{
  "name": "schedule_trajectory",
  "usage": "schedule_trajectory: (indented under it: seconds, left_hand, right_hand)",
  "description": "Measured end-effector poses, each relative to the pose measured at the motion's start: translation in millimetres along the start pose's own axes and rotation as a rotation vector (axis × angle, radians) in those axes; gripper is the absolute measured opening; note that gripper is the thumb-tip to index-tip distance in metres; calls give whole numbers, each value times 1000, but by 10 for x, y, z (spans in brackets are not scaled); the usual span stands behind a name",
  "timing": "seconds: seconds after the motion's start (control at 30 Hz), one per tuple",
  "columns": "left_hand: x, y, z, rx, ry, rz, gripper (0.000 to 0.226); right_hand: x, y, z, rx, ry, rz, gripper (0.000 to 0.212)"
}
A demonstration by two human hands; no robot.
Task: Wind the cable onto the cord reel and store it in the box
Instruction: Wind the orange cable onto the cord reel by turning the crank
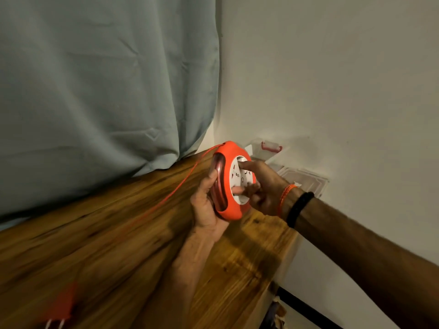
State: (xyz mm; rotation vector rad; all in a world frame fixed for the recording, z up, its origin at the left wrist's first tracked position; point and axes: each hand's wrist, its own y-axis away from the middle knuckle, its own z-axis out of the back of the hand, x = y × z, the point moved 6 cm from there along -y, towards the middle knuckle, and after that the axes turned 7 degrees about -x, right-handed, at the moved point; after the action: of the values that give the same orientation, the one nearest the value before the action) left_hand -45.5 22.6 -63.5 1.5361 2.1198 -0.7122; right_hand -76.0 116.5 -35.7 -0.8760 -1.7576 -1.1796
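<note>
At frame centre our left hand (pixel 206 205) grips the rounded orange plastic cord reel (pixel 231 181) on edge above the glossy wooden tabletop (pixel 118 233), white socket face turned right. Our right hand (pixel 259 184) presses curled fingertips on that face. The thin orange cable (pixel 175 188) slants down-left toward the blurred plug (pixel 60 307); the clear plastic box (pixel 301 181) sits right, against the wall.

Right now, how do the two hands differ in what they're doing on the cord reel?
The left hand grips the cord reel by its orange edge from below, holding it off the table; the right hand comes from the side, its fingers on the white center face. The right wrist wears bands; the left wrist is bare. Both touch the reel.
</note>
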Motion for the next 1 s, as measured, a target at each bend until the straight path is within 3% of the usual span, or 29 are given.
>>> schedule_trajectory:
  seconds: [0.1, 0.17, 0.23, 0.37, 0.57, 0.7, 0.87, 1.0]
  left_hand:
    - [12, -21, 15, 23, 17, 10, 100]
    - [6, -41, 21, 34, 34, 11, 99]
    - [-6, -61, 50, 28, 41, 3, 96]
    - [8, -72, 96, 36, 51, 47, 94]
    - [20, -56, 48, 107, 80, 61, 91]
    - [43, -47, 8, 146, 85, 76, 94]
    - [37, -28, 0, 148, 77, 69, 82]
    - [39, -48, 33, 72, 51, 48, 96]
  right_hand:
    - [38, 41, -3, 14, 50, 18, 21]
    - [100, 72, 63, -39, 189, 106, 34]
    - [210, 99, 156, -168, 413, 294, 47]
    - [428, 231, 181, -385, 1007, 858, 47]
    - [416, 332, 6, -289, 1296, 1318, 62]
    - [425, 258, -13, -256, 1331, 1352, 65]
    - [397, 222, -33, -259, 1257, 1351, 59]
    - [398, 178, 5, -352, 1103, 1135, 56]
